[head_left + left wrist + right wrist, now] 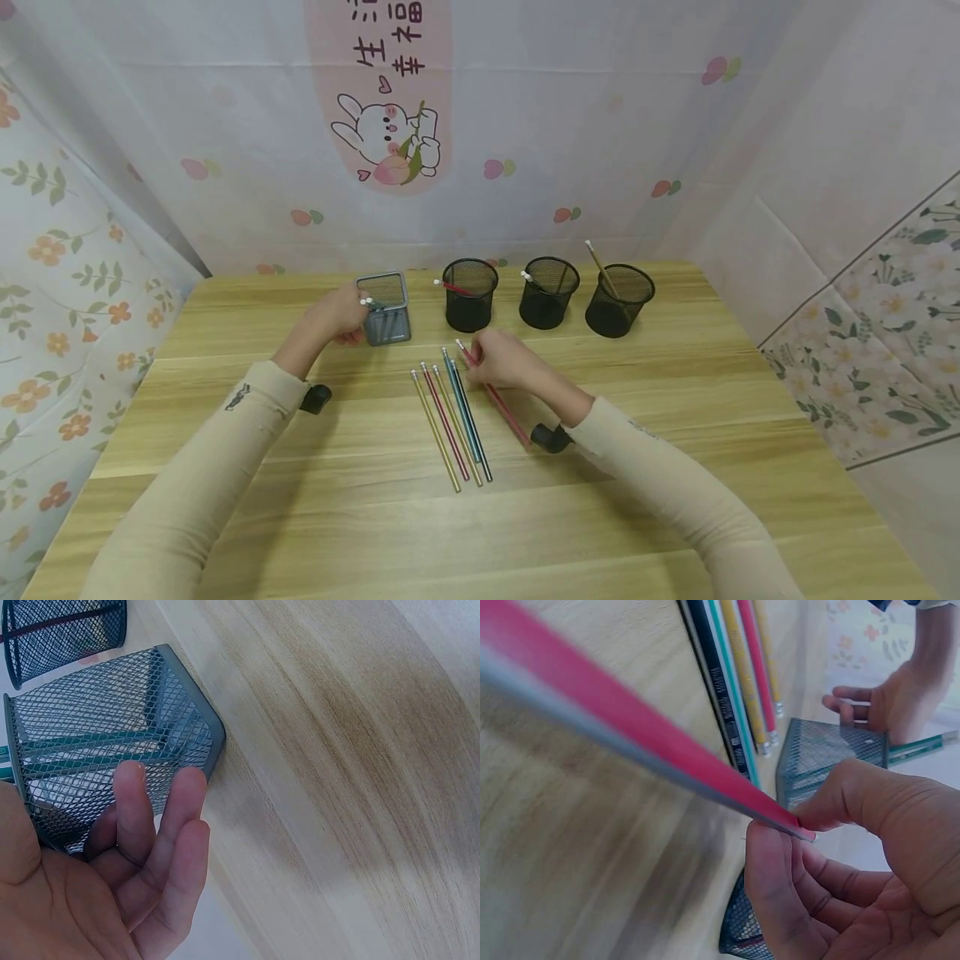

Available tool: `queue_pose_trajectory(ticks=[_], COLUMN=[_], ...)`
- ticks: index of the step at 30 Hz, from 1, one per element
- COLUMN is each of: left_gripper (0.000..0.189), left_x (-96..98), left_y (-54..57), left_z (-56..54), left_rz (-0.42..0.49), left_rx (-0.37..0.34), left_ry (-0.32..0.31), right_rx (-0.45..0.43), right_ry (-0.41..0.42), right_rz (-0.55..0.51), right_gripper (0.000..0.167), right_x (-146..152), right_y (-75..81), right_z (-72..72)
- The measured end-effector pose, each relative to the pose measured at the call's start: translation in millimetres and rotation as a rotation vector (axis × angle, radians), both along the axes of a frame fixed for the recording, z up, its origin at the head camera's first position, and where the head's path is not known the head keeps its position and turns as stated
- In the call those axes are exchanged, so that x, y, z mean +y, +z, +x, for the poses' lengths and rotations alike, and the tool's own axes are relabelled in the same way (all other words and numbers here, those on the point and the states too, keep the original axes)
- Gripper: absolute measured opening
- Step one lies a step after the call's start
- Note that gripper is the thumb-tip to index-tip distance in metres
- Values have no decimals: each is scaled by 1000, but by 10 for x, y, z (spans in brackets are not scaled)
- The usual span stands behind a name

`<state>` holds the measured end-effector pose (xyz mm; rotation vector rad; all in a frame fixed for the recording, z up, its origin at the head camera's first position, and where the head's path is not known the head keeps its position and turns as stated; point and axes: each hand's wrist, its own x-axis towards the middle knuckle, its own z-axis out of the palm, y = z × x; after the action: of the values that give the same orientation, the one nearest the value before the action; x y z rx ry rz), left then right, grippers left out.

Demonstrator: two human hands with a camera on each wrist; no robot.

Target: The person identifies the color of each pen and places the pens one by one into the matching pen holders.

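My right hand [498, 358] pinches a red pencil [512, 417] near its eraser end, between thumb and fingertips; in the right wrist view the pencil [652, 739] slants across the picture, above the table. At the far left, my left hand [339, 313] is beside a grey square mesh pencil cup [388, 327], its fingers loosely bent. The left wrist view shows those fingertips [129, 776] overlapping the mesh wall. Two green pencils [90, 740] lean inside that cup. Between the hands lies a row of pencils: yellow [437, 433], red [447, 423], another yellow, teal [462, 406] and black [474, 425].
Three round black mesh cups stand along the back: one with a red pencil [459, 289], one with a white-tipped pencil [527, 276], and a tilted-looking right one [611, 321] with a yellow pencil [602, 268]. A printed curtain [525, 108] hangs behind the wooden table [337, 517].
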<state>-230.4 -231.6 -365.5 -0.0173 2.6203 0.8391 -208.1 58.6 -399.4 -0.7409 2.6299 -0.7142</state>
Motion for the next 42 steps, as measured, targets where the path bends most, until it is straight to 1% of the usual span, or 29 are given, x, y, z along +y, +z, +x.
queue_pose_trajectory(ticks=[4, 10, 13, 21, 27, 31, 37, 42], left_gripper=[50, 50, 50, 50, 53, 54, 54, 53], left_x=[-7, -10, -5, 0, -12, -2, 6, 12], left_y=[-4, -8, -4, -18, -27, -12, 9, 20], left_z=[-4, -10, -9, -14, -16, -15, -3, 4], left_rz=[2, 11, 8, 11, 6, 4, 8, 8], left_rx=[2, -4, -1, -3, -1, 0, -5, -11], left_ry=[-6, 1, 3, 20, 21, 17, 18, 22], right_rx=[20, 79, 111, 169, 231, 274, 363, 388], right_ry=[12, 61, 71, 79, 71, 86, 107, 108], right_rz=[-21, -69, -90, -150, -179, -213, -280, -339], right_gripper=[15, 13, 12, 13, 13, 14, 15, 12], right_x=[13, 28, 37, 30, 20, 23, 26, 40], right_y=[66, 149, 202, 353, 463, 549, 670, 739], right_z=[28, 64, 76, 96, 143, 184, 234, 256])
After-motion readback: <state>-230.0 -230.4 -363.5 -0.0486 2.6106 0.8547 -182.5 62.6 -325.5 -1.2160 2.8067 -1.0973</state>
